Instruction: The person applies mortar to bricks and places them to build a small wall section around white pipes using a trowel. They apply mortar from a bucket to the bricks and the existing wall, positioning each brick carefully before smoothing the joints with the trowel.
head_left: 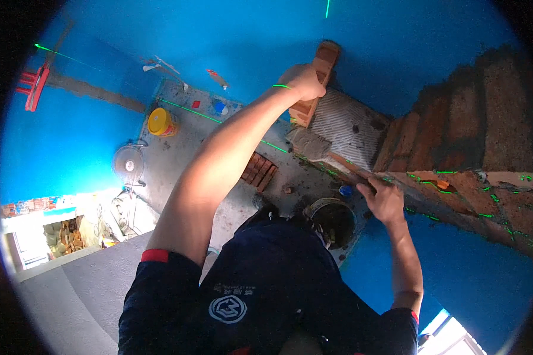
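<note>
My left hand (302, 81) reaches far forward, its fingers closed over a reddish-brown brick (326, 59) beside the blue wall. Another brick surface (304, 111) shows just below that hand; I cannot tell whether it is the same brick. Next to it lies a bed of grey mortar (344, 127) combed into ridges, on top of the low brickwork. My right hand (386, 201) is closed round the handle of a trowel (311, 145), whose blade is coated with grey mortar. The blade is near the mortar bed's close edge.
Rough brickwork (456, 118) rises at the right. A mortar bucket (331, 222) stands by my body, and stacked bricks (259, 170) lie on the floor. Farther left are a yellow bucket (160, 122), a standing fan (128, 164) and a red bracket (38, 86). Green laser lines cross the surfaces.
</note>
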A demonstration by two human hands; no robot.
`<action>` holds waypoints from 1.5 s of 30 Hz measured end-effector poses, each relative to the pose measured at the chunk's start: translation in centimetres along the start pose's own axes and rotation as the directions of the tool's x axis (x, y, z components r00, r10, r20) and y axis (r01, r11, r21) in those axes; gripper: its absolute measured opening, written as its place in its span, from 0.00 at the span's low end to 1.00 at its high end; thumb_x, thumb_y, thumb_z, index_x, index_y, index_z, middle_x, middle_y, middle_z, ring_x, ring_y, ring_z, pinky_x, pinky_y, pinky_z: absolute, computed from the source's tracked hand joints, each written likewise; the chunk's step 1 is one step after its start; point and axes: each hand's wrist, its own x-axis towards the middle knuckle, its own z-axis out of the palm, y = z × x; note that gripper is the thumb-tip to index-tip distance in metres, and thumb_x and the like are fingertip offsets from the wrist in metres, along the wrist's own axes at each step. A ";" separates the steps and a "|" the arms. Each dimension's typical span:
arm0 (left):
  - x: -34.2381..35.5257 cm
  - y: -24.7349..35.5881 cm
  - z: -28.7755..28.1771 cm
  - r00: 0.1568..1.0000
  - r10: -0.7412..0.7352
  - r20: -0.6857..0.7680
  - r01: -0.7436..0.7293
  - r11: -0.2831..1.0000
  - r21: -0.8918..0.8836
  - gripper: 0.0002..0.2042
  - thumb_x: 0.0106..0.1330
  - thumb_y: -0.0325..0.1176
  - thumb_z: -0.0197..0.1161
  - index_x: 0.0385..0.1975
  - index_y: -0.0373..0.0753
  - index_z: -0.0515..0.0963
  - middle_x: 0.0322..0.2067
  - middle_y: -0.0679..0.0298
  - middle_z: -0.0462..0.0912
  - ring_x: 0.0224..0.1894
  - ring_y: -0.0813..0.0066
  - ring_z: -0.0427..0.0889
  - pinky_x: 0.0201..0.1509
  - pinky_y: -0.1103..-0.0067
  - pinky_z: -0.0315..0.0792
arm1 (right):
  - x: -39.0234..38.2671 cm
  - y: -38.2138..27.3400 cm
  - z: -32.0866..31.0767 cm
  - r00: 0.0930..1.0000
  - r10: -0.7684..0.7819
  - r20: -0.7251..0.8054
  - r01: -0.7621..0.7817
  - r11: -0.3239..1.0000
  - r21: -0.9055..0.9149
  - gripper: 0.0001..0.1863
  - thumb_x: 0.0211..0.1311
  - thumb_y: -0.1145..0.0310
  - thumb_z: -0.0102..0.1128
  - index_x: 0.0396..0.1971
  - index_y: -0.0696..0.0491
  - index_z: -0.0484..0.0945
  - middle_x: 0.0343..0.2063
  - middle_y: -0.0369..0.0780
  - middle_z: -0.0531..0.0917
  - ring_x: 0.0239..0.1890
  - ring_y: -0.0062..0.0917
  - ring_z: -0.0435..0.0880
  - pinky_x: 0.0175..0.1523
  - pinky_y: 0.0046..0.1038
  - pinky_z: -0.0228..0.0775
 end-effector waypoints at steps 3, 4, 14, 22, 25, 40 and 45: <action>-0.2 -0.3 0.1 0.995 0.071 -0.070 -0.073 0.997 -0.017 0.26 0.43 0.44 0.71 0.38 0.29 0.78 0.39 0.45 0.80 0.43 0.52 0.81 0.44 0.67 0.75 | -0.7 1.0 0.8 0.966 -0.228 -0.118 0.231 0.973 0.010 0.19 0.54 0.52 0.64 0.36 0.53 0.83 0.32 0.46 0.83 0.36 0.40 0.82 0.41 0.39 0.74; -0.3 -0.5 0.2 0.991 0.081 -0.106 -0.083 0.996 -0.015 0.26 0.43 0.44 0.72 0.38 0.28 0.78 0.40 0.45 0.80 0.43 0.52 0.80 0.44 0.67 0.74 | -0.6 1.1 1.1 0.960 -0.237 -0.150 0.238 0.971 -0.007 0.19 0.53 0.52 0.64 0.36 0.53 0.83 0.32 0.45 0.84 0.36 0.39 0.82 0.41 0.38 0.74; -0.2 -0.7 0.1 0.990 0.107 -0.094 -0.108 0.994 0.003 0.27 0.45 0.45 0.72 0.37 0.26 0.78 0.39 0.43 0.80 0.41 0.52 0.81 0.43 0.65 0.74 | -0.2 0.4 1.0 0.982 -0.099 -0.158 0.111 0.991 0.068 0.18 0.53 0.53 0.64 0.34 0.54 0.82 0.37 0.43 0.83 0.40 0.38 0.81 0.45 0.37 0.73; 0.2 -0.1 -0.1 0.996 0.084 -0.024 -0.084 0.996 0.023 0.26 0.45 0.44 0.72 0.37 0.27 0.78 0.36 0.45 0.81 0.39 0.53 0.81 0.42 0.66 0.74 | -0.8 1.0 1.9 0.981 -0.083 -0.174 0.099 0.992 0.081 0.19 0.55 0.50 0.60 0.33 0.52 0.81 0.33 0.42 0.83 0.37 0.41 0.81 0.42 0.39 0.73; 0.4 -0.5 -0.3 0.998 0.057 0.016 -0.057 0.998 0.025 0.27 0.45 0.44 0.72 0.38 0.27 0.77 0.37 0.46 0.81 0.39 0.54 0.81 0.42 0.66 0.74 | -0.8 0.8 2.0 0.979 -0.080 -0.186 0.102 0.988 0.114 0.18 0.57 0.50 0.59 0.34 0.50 0.81 0.31 0.43 0.82 0.36 0.41 0.81 0.40 0.40 0.73; 1.9 -2.4 1.3 0.990 0.130 -0.050 -0.130 0.991 -0.001 0.25 0.45 0.46 0.72 0.33 0.28 0.80 0.37 0.45 0.81 0.41 0.52 0.81 0.44 0.67 0.75 | 2.6 -3.5 18.3 0.862 0.436 0.258 -0.204 -0.168 0.965 0.25 0.67 0.44 0.43 0.19 0.48 0.64 0.12 0.29 0.63 0.11 0.14 0.59 0.15 0.20 0.50; 3.0 -3.2 1.5 0.986 0.155 -0.057 -0.154 0.988 0.013 0.25 0.44 0.46 0.72 0.32 0.28 0.80 0.35 0.45 0.81 0.39 0.53 0.82 0.42 0.67 0.75 | 9.2 -5.3 23.5 0.865 0.447 0.228 -0.190 -0.129 0.973 0.30 0.62 0.37 0.45 0.15 0.47 0.61 0.10 0.29 0.61 0.10 0.15 0.57 0.15 0.23 0.48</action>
